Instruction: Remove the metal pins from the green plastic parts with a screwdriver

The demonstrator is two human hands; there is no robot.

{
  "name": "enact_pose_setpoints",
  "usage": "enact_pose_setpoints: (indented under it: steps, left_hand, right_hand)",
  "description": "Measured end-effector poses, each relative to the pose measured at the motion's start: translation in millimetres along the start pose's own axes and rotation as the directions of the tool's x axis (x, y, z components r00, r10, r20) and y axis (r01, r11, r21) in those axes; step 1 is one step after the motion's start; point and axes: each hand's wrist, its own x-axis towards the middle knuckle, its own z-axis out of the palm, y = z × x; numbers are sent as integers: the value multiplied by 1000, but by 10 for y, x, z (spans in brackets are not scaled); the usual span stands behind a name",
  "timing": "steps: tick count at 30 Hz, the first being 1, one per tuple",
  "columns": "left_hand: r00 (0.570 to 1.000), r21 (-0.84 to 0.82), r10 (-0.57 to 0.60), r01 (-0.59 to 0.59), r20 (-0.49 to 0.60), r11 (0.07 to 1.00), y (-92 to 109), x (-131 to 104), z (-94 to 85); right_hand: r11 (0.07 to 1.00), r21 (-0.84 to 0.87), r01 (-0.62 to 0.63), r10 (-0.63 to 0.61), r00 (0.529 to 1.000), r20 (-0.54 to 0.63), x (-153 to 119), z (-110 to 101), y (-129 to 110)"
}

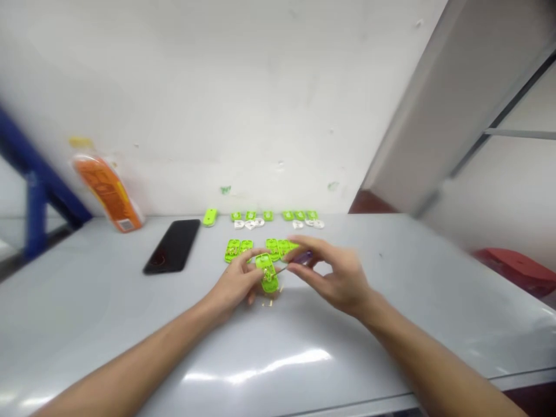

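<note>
Between the fingers of my left hand (pixel 238 281) is a lime-green plastic casing half (pixel 266 273), tilted up with its inner side showing. My right hand (pixel 332 272) is closed round the purple handle of a small screwdriver (pixel 306 258). Its thin shaft points left and its tip reaches the inside of the casing. Small brass-coloured metal pieces (pixel 267 304) lie on the table just below the casing. Behind my hands stand more green casing halves (pixel 232 250) with metal parts inside, some partly covered by my right fingers.
Along the wall lie small green parts (pixel 299 215), white pieces (pixel 249 224) and one closed green casing (pixel 209 217). A black phone (pixel 172 246) and an orange bottle (pixel 106 188) are on the left. A red object (pixel 516 269) sits beyond the grey table's (pixel 243 370) right edge.
</note>
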Motion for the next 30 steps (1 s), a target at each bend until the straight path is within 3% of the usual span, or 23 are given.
enact_pose_setpoints:
  steps: [2, 5, 8, 11, 15, 19, 21, 26, 30]
  left_hand:
    - [1000, 4, -1, 1, 4, 1000, -1, 0, 7]
    - [1000, -3, -4, 4, 31, 1000, -8, 4, 14]
    - [999, -3, -5, 5, 33, 1000, -24, 14, 10]
    - [1000, -9, -5, 5, 30, 1000, -35, 21, 2]
    - [999, -21, -5, 6, 42, 1000, -27, 19, 10]
    - [1000, -10, -12, 13, 27, 1000, -17, 16, 20]
    - [1000, -9, -14, 14, 13, 1000, -20, 17, 18]
    - [1000, -32, -17, 18, 14, 999, -31, 28, 11]
    - [1000, -29, -18, 17, -7, 999, -27, 36, 15]
  right_hand:
    - [995, -68, 77, -80, 996, -43, -17, 23, 16]
    - [965, -192, 178, -179, 984, 14, -18, 22, 23]
    - [974, -158, 164, -153, 985, 79, -7, 11, 11]
    - [979, -129, 157, -155, 988, 28, -9, 16, 20]
    - [938, -293, 185, -202, 979, -29, -13, 2, 50]
    - [961, -222, 163, -146, 985, 93, 0, -29, 37]
    - [973, -176, 151, -137, 987, 89, -1, -27, 33]
    - [918, -345, 193, -190, 981, 43, -9, -8, 34]
    - [971, -220, 96, -61, 985, 161, 2, -13, 6]
